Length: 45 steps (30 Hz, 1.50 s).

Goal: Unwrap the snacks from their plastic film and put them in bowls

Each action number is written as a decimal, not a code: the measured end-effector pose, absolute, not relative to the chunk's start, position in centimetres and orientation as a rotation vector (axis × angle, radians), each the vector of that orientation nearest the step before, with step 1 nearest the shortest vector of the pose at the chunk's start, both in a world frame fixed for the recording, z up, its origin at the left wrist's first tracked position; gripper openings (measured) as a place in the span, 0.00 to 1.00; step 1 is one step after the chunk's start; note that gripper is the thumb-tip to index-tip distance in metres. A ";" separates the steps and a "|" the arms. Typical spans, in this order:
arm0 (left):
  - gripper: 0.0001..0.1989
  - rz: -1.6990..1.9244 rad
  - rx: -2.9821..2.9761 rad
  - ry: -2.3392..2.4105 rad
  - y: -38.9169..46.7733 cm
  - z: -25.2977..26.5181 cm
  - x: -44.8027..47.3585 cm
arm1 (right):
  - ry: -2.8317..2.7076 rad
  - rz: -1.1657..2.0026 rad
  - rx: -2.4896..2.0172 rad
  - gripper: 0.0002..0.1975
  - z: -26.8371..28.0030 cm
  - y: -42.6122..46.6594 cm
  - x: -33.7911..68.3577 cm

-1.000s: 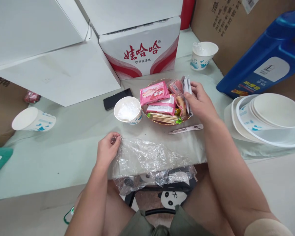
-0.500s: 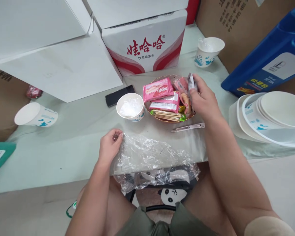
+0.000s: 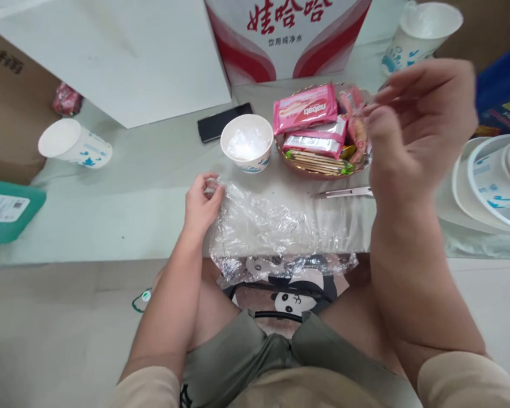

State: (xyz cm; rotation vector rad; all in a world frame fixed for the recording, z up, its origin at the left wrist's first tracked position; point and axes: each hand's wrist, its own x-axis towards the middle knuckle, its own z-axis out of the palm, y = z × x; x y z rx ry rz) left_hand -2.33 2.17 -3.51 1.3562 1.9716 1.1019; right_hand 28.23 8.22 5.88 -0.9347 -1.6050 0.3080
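Observation:
At the top left corner of a sheet of crumpled clear plastic film (image 3: 272, 221), my left hand (image 3: 202, 204) has its fingers curled and closed on the edge. The film lies on the table and hangs over its front edge. My right hand (image 3: 425, 124) is raised by the right side of a gold-rimmed snack bowl (image 3: 310, 169), thumb and fingers apart, slightly blurred, with nothing visible held. Pink wafer packets (image 3: 306, 109) and a bundle of thin sticks (image 3: 317, 161) fill the bowl. Partly behind my right wrist lies a white utility knife (image 3: 344, 193).
Left of the bowl stand a paper cup (image 3: 255, 164) with clear plastic inside and a black phone (image 3: 215, 127). Another cup (image 3: 89, 150) lies tipped at left. White boxes (image 3: 144, 51) line the back. Stacked cups in a tub (image 3: 471, 187) stand right, near a blue bottle (image 3: 504, 105).
My right hand has left the silver packet at the bowl's right side and risen toward the camera. My left hand stays at the film. The view has tilted downward.

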 end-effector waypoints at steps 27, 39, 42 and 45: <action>0.18 0.978 0.860 1.367 0.1 -1.4 -2.8 | -1.300 0.930 -1.330 0.21 -1.9 1.8 28.8; 0.07 1.239 0.850 1.497 0.9 -1.2 -2.8 | -1.432 1.008 -1.280 0.11 -2.6 2.9 31.4; 0.17 1.099 0.789 1.399 0.6 -0.8 -2.8 | -1.388 1.033 -1.333 0.09 -2.8 2.8 31.1; 0.21 0.916 0.746 1.327 0.2 -0.6 -2.4 | -1.302 1.029 -1.311 0.09 -3.2 2.9 30.9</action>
